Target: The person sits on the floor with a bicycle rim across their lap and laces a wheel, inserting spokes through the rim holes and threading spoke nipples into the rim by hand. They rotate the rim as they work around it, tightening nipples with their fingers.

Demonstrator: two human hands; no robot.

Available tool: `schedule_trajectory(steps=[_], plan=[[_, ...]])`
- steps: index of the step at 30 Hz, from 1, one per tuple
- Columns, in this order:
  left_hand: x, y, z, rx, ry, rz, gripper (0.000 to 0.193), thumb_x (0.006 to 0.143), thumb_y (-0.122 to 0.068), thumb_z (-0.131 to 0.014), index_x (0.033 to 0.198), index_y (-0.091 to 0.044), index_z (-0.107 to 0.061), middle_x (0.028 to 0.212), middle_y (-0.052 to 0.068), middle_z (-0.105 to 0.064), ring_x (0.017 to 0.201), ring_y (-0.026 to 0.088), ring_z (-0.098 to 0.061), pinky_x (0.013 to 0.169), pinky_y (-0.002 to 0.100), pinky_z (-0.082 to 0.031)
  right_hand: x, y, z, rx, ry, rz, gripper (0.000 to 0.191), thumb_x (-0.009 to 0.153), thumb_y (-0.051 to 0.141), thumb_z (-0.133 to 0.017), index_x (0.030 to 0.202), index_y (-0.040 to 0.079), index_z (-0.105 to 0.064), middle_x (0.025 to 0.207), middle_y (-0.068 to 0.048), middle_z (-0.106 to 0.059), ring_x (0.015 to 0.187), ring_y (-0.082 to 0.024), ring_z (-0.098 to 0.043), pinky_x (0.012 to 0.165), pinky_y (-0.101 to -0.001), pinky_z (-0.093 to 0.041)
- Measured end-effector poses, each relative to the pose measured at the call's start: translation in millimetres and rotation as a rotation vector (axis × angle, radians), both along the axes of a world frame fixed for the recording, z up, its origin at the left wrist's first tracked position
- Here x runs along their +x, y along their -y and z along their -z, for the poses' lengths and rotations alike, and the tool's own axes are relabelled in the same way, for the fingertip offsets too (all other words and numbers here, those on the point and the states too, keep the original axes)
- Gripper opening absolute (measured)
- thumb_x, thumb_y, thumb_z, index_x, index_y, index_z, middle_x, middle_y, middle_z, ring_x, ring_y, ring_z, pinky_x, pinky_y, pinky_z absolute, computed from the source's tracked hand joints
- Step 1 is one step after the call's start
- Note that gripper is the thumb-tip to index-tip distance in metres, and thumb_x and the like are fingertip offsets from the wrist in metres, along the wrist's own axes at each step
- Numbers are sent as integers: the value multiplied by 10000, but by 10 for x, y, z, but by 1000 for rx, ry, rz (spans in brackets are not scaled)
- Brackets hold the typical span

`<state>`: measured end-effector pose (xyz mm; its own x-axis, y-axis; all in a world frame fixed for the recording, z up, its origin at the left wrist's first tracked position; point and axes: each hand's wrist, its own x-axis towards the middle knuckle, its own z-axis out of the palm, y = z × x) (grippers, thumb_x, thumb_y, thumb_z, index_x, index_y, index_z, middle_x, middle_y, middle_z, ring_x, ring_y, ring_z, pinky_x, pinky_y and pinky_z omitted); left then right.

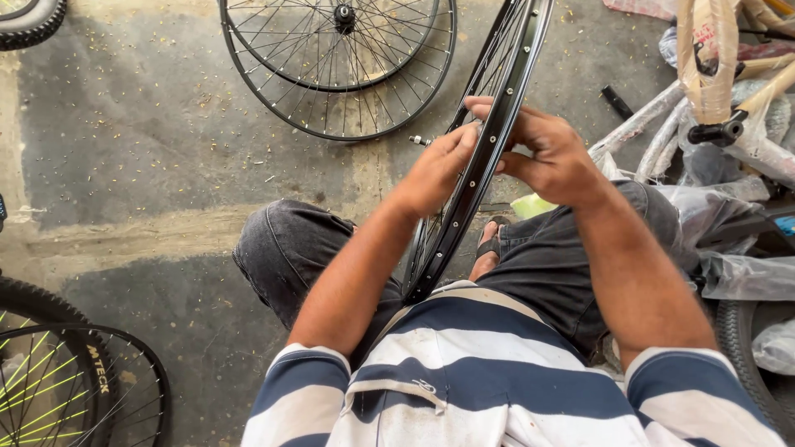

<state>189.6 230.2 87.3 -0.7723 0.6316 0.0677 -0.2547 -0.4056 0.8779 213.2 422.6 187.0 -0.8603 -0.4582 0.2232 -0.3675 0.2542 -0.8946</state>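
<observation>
Clear plastic wrapping [729, 248] covers a pale bicycle frame [662, 124] at the right edge, cut off. An upright black metal bicycle rim [484, 165] stands between the knees; left hand [435, 170] and right hand [551, 157] fingers curl closed on it. Two spoked wheels [339, 58] lie on the concrete floor [149, 141], tops cropped

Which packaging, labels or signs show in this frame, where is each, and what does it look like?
Clear plastic wrap: right side, crumpled around bike parts.
Tan paper wrap with red print: top right, around a frame tube.
Foam sleeves: right, pale, on angled frame tubes.
Tyre label: bottom left, orange lettering on black rubber.
No signs or screens.
</observation>
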Motion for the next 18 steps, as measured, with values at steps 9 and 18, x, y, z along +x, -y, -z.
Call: schedule_trajectory(steps=[9,18], plan=[[102,-103,88,241,115,-101,340,1146,-301,-555,1387,-61,-539,1222,15,-581,1086,101,-546,977,305,-456,40,353,309,90,-472,605,369,968,95,-886,860,38,-537,871,-57,-629,669,-154,-627,602,-284,-474],[93,0,64,198,-25,-27,453,1107,-365,-493,1386,-17,-572,1248,20,-671,1162,72,-602,1050,254,-487,187,339,163,105,-521,517,311,881,111,-918,961,10,-636,1108,-155,-660,789,-166,-597,681,-315,-497]])
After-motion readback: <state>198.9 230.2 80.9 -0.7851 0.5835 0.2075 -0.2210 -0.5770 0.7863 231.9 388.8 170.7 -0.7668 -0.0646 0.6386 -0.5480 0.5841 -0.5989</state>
